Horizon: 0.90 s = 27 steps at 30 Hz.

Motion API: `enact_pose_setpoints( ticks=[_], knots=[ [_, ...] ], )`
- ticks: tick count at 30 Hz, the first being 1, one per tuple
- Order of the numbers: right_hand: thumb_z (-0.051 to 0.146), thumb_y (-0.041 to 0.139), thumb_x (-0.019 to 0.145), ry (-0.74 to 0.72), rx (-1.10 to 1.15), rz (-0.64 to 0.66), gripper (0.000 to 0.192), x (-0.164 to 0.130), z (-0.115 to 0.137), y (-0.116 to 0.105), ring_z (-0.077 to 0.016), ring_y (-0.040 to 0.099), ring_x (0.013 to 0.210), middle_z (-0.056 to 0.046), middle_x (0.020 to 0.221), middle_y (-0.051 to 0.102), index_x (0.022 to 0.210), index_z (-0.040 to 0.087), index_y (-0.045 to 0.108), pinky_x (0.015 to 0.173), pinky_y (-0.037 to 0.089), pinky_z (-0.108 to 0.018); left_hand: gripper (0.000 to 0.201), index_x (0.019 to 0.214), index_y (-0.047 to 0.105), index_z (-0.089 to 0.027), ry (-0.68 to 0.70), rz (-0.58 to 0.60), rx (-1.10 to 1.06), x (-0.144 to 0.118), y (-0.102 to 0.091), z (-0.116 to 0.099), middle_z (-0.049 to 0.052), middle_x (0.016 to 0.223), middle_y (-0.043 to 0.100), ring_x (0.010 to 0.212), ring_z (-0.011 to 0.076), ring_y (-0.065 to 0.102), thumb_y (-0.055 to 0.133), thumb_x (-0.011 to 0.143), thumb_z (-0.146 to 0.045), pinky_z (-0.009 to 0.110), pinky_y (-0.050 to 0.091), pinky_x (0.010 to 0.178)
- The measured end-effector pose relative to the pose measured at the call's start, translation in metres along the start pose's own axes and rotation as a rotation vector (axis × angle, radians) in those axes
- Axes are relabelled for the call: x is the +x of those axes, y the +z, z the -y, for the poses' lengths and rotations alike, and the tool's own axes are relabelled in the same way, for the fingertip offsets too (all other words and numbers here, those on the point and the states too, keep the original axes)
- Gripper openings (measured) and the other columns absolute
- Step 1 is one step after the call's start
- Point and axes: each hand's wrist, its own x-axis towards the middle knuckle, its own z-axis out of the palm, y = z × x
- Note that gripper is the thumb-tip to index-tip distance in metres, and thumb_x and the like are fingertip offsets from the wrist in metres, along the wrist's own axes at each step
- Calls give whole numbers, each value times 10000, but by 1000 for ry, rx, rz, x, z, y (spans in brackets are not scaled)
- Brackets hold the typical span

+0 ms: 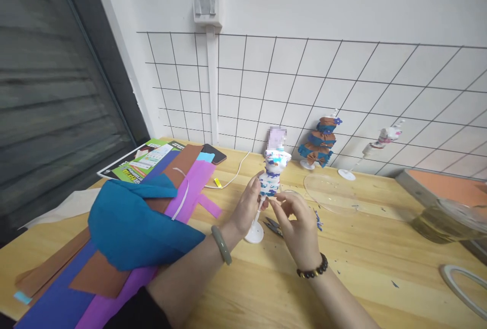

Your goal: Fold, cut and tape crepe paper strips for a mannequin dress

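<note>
A miniature dress form (pixel 276 162) stands on a thin white stem with a round white base (pixel 254 232). Its white torso is covered with blue, purple and teal patches. My left hand (pixel 248 204) is closed around its lower left side, fingers partly hidden behind it. At the lower right edge of the form, my right hand (pixel 300 225) has its thumb and forefinger drawn close together; anything between them is too small to make out. Dark-bladed scissors (pixel 274 226) lie beside the base, partly covered by my right hand.
Blue, brown and purple crepe paper sheets (pixel 133 222) cover the left of the table, near a phone (pixel 213 153). Two more decorated forms, one ruffled (pixel 320 138) and one pale (pixel 384 138), stand by the wall. A tape roll (pixel 443 220) and white ring (pixel 456 288) lie right.
</note>
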Motion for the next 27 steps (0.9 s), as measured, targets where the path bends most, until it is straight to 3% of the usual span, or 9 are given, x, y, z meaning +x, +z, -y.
enact_pose_setpoints(
  ticks=[5, 7, 13, 22, 27],
  knots=[
    [210, 491, 863, -328, -195, -10, 154, 6, -4, -9, -167, 565, 823, -74, 933, 608, 971, 211, 600, 701, 463, -315, 425, 905, 551, -152, -59, 11, 13, -3, 1, 1, -2, 698, 480, 580, 91, 413, 503, 801, -562, 223, 339, 559],
    [184, 509, 853, -381, -212, -27, 134, 8, -7, -12, -163, 570, 818, -63, 907, 613, 947, 212, 601, 691, 467, -307, 430, 853, 528, -151, -127, 9, -2, -4, 3, 0, -6, 677, 472, 563, 88, 424, 513, 787, -575, 221, 331, 539],
    [182, 550, 834, -372, -184, -35, 80, 8, -12, -18, -139, 547, 709, -35, 830, 592, 906, 213, 569, 610, 464, -280, 458, 834, 510, -144, -197, 30, -40, -6, 10, -4, -20, 640, 447, 502, 73, 402, 517, 769, -598, 225, 311, 493],
    [196, 473, 872, -360, -239, 60, 71, 8, -10, -21, -156, 532, 744, -52, 838, 568, 865, 210, 542, 630, 444, -294, 402, 850, 521, -158, -183, 26, 127, -7, 6, -2, -18, 656, 479, 524, 69, 411, 508, 799, -556, 216, 318, 507],
    [188, 423, 890, -373, -308, 129, 85, 8, -13, -20, -165, 504, 748, -47, 801, 536, 849, 202, 495, 647, 417, -302, 382, 850, 517, -151, -250, 2, -13, -6, 7, -1, -12, 691, 478, 519, 61, 393, 559, 778, -524, 213, 301, 496]
  ],
)
